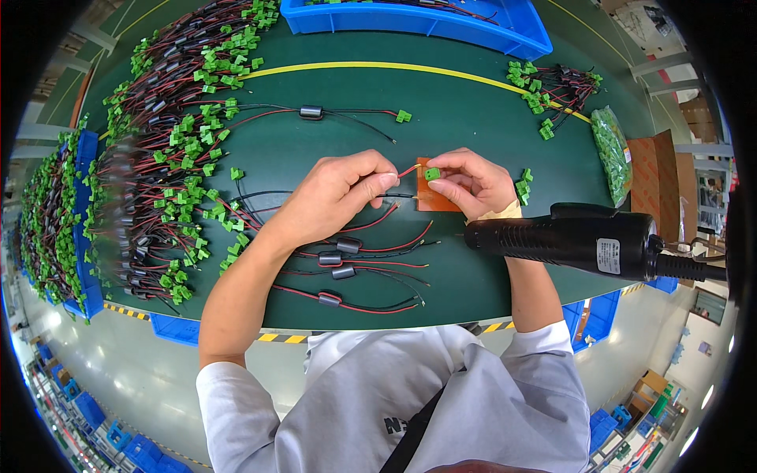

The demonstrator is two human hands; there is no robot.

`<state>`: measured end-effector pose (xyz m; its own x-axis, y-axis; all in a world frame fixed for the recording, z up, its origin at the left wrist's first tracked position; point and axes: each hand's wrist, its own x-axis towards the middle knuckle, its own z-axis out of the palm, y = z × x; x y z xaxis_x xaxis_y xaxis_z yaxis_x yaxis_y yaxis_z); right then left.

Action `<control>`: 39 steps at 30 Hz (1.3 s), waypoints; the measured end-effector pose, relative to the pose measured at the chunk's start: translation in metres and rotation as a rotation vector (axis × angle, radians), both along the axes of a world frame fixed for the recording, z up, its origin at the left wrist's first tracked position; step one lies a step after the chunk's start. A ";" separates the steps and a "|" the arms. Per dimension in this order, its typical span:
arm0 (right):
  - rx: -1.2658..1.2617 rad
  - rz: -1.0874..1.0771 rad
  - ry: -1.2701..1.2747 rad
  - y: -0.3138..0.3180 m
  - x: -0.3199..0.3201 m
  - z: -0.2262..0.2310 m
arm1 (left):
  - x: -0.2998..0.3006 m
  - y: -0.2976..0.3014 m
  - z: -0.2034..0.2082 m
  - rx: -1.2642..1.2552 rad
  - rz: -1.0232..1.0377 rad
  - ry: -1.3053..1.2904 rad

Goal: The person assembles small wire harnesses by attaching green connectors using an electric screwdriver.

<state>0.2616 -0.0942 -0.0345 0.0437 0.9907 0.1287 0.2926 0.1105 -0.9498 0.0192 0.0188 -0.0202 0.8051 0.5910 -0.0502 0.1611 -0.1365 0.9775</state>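
Observation:
Over the green table, my left hand (352,189) is closed on a red wire (408,170), pinched near its bare end. A black wire (394,195) runs out beneath the same hand. Between thumb and forefinger, my right hand (471,185) pinches a small green terminal connector (432,173). The wire tip points at the connector with a small gap. Below them lies an orange-brown pad (435,201). A black electric screwdriver (564,240) extends from the right, its tip close to my right wrist, which wears a yellowish band (505,213).
Many cables with green connectors (185,142) are heaped at the left. Several loose cables (343,272) lie before me, another (311,113) farther back. A blue bin (426,24) stands at the far edge. Right are a cable bunch (564,87), a bag of green connectors (611,154) and loose connectors (523,188).

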 end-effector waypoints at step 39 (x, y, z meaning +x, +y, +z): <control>0.283 0.005 -0.383 0.000 -0.008 0.006 | -0.002 -0.002 -0.005 -0.102 -0.075 0.032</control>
<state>0.2537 -0.0941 -0.0281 -0.0639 0.9145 0.3995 0.6148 0.3514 -0.7061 0.0173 0.0173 -0.0251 0.8441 0.5193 -0.1334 0.1858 -0.0499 0.9813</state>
